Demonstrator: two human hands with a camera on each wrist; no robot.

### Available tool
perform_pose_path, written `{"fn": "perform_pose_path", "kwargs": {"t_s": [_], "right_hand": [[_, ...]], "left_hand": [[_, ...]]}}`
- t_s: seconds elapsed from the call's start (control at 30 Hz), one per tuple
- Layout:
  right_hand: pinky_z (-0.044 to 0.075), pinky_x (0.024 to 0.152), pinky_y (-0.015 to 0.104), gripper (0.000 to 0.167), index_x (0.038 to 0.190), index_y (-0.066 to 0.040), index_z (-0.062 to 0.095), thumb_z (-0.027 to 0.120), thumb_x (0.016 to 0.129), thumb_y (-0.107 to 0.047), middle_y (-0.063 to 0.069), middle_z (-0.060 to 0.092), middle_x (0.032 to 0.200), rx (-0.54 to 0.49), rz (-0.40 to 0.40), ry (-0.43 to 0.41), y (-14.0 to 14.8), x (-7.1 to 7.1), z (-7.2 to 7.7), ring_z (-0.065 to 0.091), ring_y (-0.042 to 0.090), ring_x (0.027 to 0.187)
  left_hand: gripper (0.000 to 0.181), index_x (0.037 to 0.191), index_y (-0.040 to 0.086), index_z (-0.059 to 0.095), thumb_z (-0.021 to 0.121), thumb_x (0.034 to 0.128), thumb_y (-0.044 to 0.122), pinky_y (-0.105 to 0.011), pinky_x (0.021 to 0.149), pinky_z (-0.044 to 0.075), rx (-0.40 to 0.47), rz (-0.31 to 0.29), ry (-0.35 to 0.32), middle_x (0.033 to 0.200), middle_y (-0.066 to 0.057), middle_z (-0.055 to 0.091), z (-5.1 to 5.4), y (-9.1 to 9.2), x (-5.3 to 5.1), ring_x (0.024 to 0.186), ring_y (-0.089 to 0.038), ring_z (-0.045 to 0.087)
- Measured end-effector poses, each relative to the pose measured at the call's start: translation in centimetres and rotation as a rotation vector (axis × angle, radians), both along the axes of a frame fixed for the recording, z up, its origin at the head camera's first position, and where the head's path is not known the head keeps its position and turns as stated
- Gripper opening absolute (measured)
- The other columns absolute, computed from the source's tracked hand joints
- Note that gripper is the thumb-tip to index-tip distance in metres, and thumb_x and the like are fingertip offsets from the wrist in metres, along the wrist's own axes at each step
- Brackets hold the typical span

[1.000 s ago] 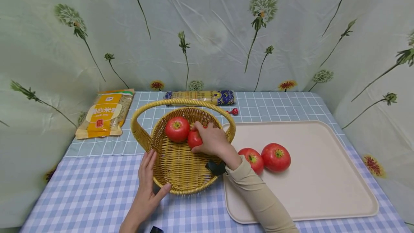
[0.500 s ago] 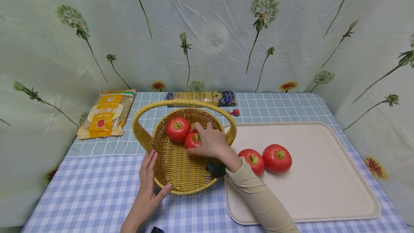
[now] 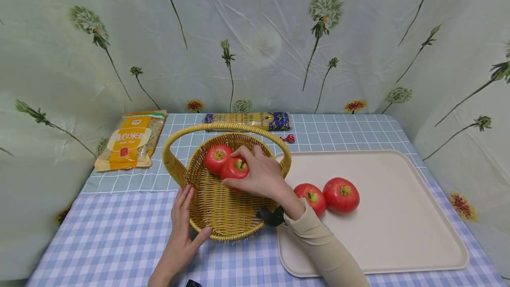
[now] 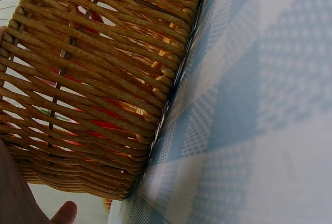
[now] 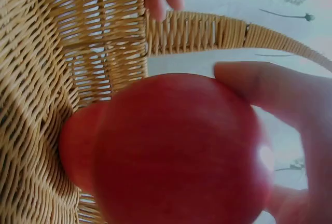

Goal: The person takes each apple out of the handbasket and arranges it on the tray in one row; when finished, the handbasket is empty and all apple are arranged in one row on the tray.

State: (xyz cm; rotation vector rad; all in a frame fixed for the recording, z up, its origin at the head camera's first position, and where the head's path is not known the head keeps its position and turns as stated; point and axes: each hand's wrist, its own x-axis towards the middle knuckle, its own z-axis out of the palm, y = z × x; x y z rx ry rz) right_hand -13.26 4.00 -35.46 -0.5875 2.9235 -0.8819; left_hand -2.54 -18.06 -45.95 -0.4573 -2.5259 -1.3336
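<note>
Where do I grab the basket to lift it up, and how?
Best is probably the top middle of its handle, coming down from above and closing all round it. The handle arches up over the wicker basket and joins it on both sides, so it should hang fairly level. Wait for the right hand, which holds a red apple inside, to come out first.

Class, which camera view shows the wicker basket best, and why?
The head view: it shows the wicker basket nearly whole, with its arching handle and most of its rim. The left wrist view shows mainly outer weave close up; the right wrist view shows part of the inside and of the handle.
</note>
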Motion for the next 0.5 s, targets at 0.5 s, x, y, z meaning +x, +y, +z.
{"fn": "perform_pose_path", "kwargs": {"t_s": [0.5], "right_hand": [[0.047, 0.068, 0.03, 0.06, 0.123, -0.032, 0.053, 0.069, 0.073, -0.061, -0.003, 0.043, 0.098, -0.255, -0.005, 0.045, 0.6, 2.1, 0.7, 0.052, 0.011, 0.084]], "left_hand": [[0.095, 0.152, 0.007, 0.011, 0.071, 0.0777, 0.006, -0.057, 0.105, 0.006, 0.004, 0.001, 0.006, 0.156, -0.011, 0.004, 0.2, 0.0, 0.0, 0.141, -0.031, -0.006]]}}
